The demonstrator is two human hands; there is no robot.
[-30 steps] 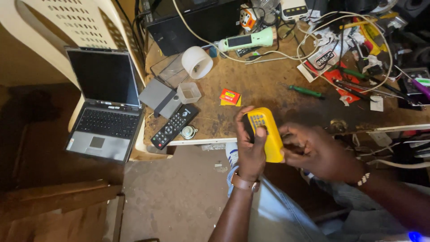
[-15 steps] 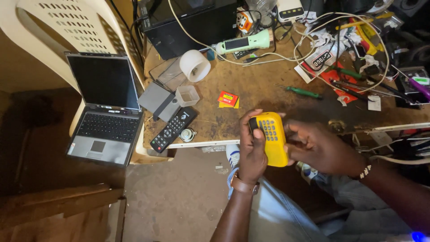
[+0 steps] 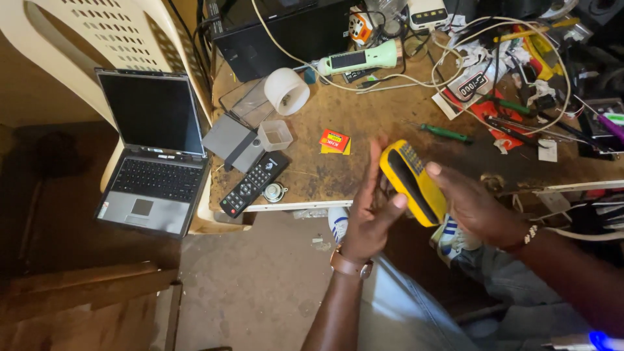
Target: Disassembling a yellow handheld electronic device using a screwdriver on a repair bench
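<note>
A yellow handheld device [image 3: 412, 180] with a keypad and a black side is tilted on its edge in front of the worn wooden table [image 3: 364, 120]. My right hand [image 3: 471, 205] grips it from the right, thumb on its upper face. On the device's left side, my left hand [image 3: 370, 208] has flat, straight fingers, and its thumb touches the lower edge. A brown strap is on my left wrist and a bead bracelet on my right.
On the table lie a black remote [image 3: 255, 183], a small clear cup [image 3: 275, 135], a white tape roll [image 3: 286, 91], a red-yellow packet [image 3: 334, 140], a green screwdriver [image 3: 446, 134], a green torch [image 3: 361, 59] and tangled cables. An open laptop [image 3: 153, 153] sits on a plastic chair at left.
The yellow device has turned from face-up to tilted on its edge. My left hand has opened from a wrap-around grip to flat fingers beside it. The view has shifted slightly.
</note>
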